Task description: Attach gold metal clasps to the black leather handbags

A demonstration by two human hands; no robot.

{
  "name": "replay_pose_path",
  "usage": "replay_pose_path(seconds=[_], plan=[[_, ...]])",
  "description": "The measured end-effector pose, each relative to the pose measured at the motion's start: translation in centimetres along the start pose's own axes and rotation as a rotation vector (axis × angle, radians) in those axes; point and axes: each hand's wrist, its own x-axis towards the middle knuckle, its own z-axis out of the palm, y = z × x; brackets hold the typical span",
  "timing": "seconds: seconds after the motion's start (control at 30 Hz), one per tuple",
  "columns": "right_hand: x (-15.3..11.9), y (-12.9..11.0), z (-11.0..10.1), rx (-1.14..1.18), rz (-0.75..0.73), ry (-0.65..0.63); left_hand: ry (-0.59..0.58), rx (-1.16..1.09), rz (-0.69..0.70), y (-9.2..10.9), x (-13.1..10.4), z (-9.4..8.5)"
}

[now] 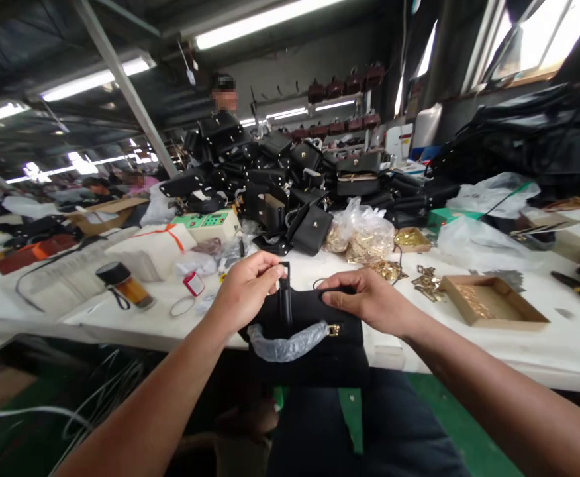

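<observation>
A black bag (310,364) rests at the table's front edge, over my lap. Its handle (290,341) is wrapped in clear plastic, with a gold-coloured fitting (334,329) at the right end. My left hand (253,281) pinches the top of a black strap (285,298) that stands up from the bag, thumb and forefinger together. On the bag's upper right edge, my right hand (357,295) is closed, its thumb on the near side and its fingers bent over the far side. Its fingertips are partly hidden.
Behind the bag, black bags (312,228) are heaped on the white table (165,321). Plastic bags of metal parts (369,238) and a cardboard tray (508,318) lie right; a bottle (126,285) and red-and-white item (193,283) lie left. A person (225,99) stands beyond.
</observation>
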Motion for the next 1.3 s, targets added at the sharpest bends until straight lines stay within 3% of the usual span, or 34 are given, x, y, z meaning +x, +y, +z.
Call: replay_pose_path(seconds=[0.1,0.17,0.27,0.37,0.43,0.5,0.6,0.7,0.77,0.87,0.97,1.1,1.2,1.3], plan=[[-0.6,0.7,0.1,0.063,0.097,-0.044,-0.062,-0.067,-0.071,-1.1,-0.8,0.1],[-0.7,1.3,0.2,-0.106,0.050,0.012,-0.102,-0.113,-0.140,-1.7,-1.5,0.1],[-0.6,1.9,1.1,-0.545,-0.237,0.238,-0.114,-0.159,-0.240,-2.2,-2.6,-0.1],[-0.8,1.7,3.3,-0.719,-0.474,0.394,-0.070,-0.174,-0.322,-2.0,-3.9,-0.6],[-1.1,1.1,5.4,-0.686,-0.488,0.337,-0.036,-0.168,-0.354,-1.5,-4.8,-1.2],[-1.4,0.3,7.6,-0.640,-0.428,0.214,-0.004,-0.142,-0.366,-0.9,-5.9,-2.0],[-1.6,-1.2,10.5,-0.563,-0.349,0.136,0.071,-0.067,-0.385,0.1,-7.5,-3.5],[-1.6,-2.6,12.1,-0.486,-0.357,0.101,0.220,0.003,-0.375,1.0,-9.0,-4.4],[-1.5,-3.0,12.5,-0.401,-0.367,0.097,0.315,0.050,-0.364,1.5,-9.8,-4.1],[-1.3,-2.1,11.6,-0.152,-0.367,0.089,0.355,0.062,-0.331,1.9,-10.4,-1.9],[-0.8,0.7,9.2,0.153,-0.268,0.025,0.259,0.014,-0.226,0.8,-9.9,1.4],[-0.5,5.1,4.6,0.287,0.078,-0.002,0.140,0.007,-0.071,-2.9,-7.9,5.2],[-0.3,7.8,1.9,0.235,0.112,0.015,0.110,0.281,0.146,-6.3,-5.7,7.2],[0.5,9.7,0.1,0.206,0.123,-0.015,-0.028,0.462,0.277,-9.4,-3.3,8.4]])
